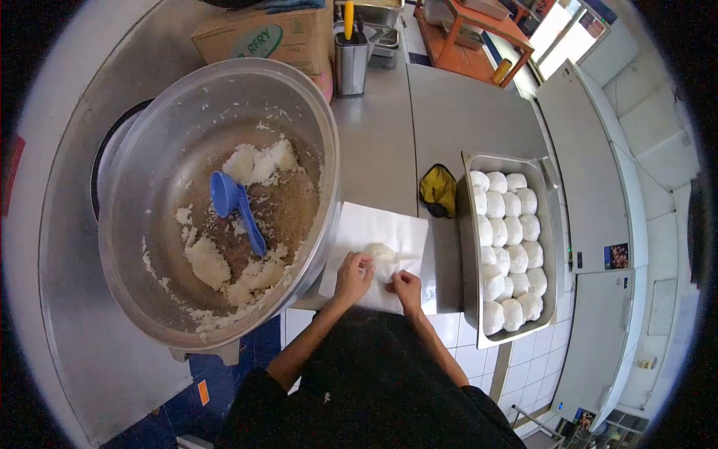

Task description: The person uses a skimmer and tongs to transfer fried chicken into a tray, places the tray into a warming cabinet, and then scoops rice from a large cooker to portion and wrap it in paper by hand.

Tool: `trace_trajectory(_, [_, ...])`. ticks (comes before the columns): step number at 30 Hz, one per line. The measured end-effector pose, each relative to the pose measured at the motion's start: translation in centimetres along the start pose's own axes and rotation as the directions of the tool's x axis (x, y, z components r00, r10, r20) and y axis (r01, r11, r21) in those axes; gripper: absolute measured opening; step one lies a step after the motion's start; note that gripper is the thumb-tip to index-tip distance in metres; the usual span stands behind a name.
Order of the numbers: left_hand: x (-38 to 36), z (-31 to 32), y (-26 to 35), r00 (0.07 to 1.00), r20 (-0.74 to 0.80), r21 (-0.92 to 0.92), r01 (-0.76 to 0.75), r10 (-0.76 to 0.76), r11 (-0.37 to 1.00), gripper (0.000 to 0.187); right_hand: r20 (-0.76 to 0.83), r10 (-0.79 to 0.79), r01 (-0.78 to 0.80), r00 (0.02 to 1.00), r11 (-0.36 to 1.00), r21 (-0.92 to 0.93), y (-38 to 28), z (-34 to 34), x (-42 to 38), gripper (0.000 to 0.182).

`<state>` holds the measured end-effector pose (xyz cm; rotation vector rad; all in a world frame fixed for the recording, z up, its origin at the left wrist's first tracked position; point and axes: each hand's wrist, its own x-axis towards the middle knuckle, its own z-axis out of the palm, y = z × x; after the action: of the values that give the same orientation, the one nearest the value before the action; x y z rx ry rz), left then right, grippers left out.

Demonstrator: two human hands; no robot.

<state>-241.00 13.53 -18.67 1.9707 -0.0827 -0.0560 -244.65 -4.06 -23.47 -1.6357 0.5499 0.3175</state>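
Observation:
A white sheet (351,232) lies on the steel counter, with a small pale mound (381,253) on it that looks like rice. At the mound's lower left is my left hand (354,277), its fingers curled, what they hold too small to make out. My right hand (404,289) is closed in a pinch at the sheet's lower right, just below the mound. To the left, a large metal bowl (123,202) holds clumps of white rice (207,262) and a blue scoop (238,206). A steel tray (472,247) on the right carries rows of white wrapped bundles (514,232).
A black and yellow pouch (437,191) lies between the sheet and the tray. Behind are a cardboard box (269,41), a metal container with a yellow handle (351,63) and an orange shelf (479,26). White cabinets (591,165) stand at the right.

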Motion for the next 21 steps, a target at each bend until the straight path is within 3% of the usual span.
trace_trajectory(1, [0.2,-0.1,0.1,1.000,-0.015,-0.004,-0.001,0.001,1.000,0.023,-0.014,-0.087,0.083,0.996,0.979,-0.189,-0.6,-0.3,-0.5,0.021])
trace_trajectory(2, [0.4,-0.1,0.1,1.000,-0.007,0.024,-0.023,0.024,0.999,0.029,-0.004,-0.096,0.093,0.995,0.975,-0.201,-1.2,-0.1,-0.6,0.021])
trace_trajectory(4, [0.5,-0.5,1.1,0.999,-0.020,0.045,-0.037,0.038,0.998,0.035,-0.193,-0.223,0.186,0.955,0.963,-0.193,-1.7,0.0,-0.5,0.024])
trace_trajectory(5, [0.4,-0.8,1.6,0.994,-0.003,0.172,-0.110,0.112,0.979,0.038,-0.265,-0.228,0.205,0.937,0.972,-0.111,-1.6,0.0,0.1,0.038])
trace_trajectory(6, [0.3,-1.3,2.0,0.983,0.028,0.298,-0.183,0.183,0.937,0.041,-0.255,-0.232,0.209,0.939,0.971,-0.116,-2.6,0.0,0.0,0.038])
trace_trajectory(8, [0.3,-1.9,1.9,0.977,0.059,0.396,-0.209,0.203,0.894,0.042,-0.362,-0.210,0.179,0.908,0.977,-0.119,-5.2,0.0,-0.4,0.049])
trace_trajectory(9, [0.2,-2.1,1.9,0.971,0.099,0.484,-0.236,0.215,0.842,0.044,-0.372,-0.463,0.366,0.804,0.880,-0.304,-4.4,-0.3,0.4,0.051])
trace_trajectory(10, [0.2,-2.3,1.5,0.971,0.094,0.484,-0.236,0.218,0.842,0.044,-0.370,-0.468,0.371,0.803,0.877,-0.305,-6.4,-0.7,-0.3,0.051])
trace_trajectory(11, [0.2,-2.4,1.0,0.980,0.104,0.508,-0.197,0.167,0.839,0.040,-0.133,-0.660,0.435,0.739,0.619,-0.653,-8.6,-1.4,-0.9,0.054])
trace_trajectory(12, [-0.2,-2.5,0.4,0.987,0.114,0.530,-0.155,0.111,0.833,0.036,0.163,-0.723,0.460,0.671,0.234,-0.856,-10.1,-1.9,-1.4,0.057])
trace_trajectory(13, [-0.4,-2.6,-0.2,0.988,0.113,0.530,-0.150,0.105,0.835,0.036,0.288,-0.680,0.530,0.674,0.174,-0.830,-9.8,-2.5,-0.8,0.057])
trace_trajectory(14, [-0.5,-2.9,-0.8,0.976,0.158,0.504,-0.210,0.150,0.838,0.029,0.288,-0.677,0.530,0.677,0.177,-0.829,-8.1,-3.4,0.1,0.057])
trace_trajectory(16, [-0.2,-3.4,-1.3,0.959,0.196,0.478,-0.276,0.206,0.834,0.023,0.420,-0.393,0.557,0.818,0.355,-0.751,-7.3,-4.1,1.2,0.057])
trace_trajectory(17, [-0.1,-3.6,-1.5,0.944,0.171,0.416,-0.328,0.281,0.848,0.017,0.429,-0.388,0.569,0.815,0.402,-0.717,-6.8,-4.9,1.3,0.045])
trace_trajectory(18, [-0.3,-3.5,-1.5,0.927,0.136,0.356,-0.375,0.349,0.856,0.012,0.440,-0.389,0.577,0.809,0.392,-0.716,-7.0,-5.3,1.1,0.045])
trace_trajectory(21, [-0.5,-3.8,-1.5,0.914,0.099,0.235,-0.406,0.394,0.883,0.010,0.431,-0.387,0.573,0.815,0.430,-0.698,-7.0,-5.4,0.5,0.030])
